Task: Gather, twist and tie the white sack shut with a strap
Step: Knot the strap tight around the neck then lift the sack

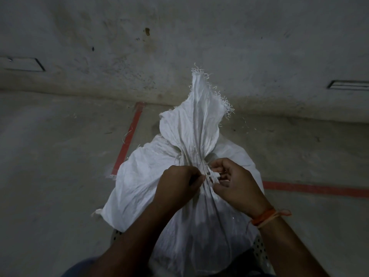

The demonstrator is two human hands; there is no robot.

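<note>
A full white woven sack (pixel 139 176) stands on the floor in front of me. Its top is gathered into a neck, and the frayed mouth (pixel 201 108) fans upward above it. A thin white strap (pixel 212 175) circles the neck, with a knot showing between my hands. My left hand (pixel 179 182) pinches one strap end at the left of the neck. My right hand (pixel 237 184), with an orange thread on the wrist, pinches the other end at the right of the neck. The far side of the strap is hidden by folds.
The sack rests on a perforated metal surface (pixel 259 248) that shows under its lower edges. Red tape lines (pixel 129 136) mark the grey concrete floor left and right of the sack. A stained wall (pixel 179 47) rises just behind it.
</note>
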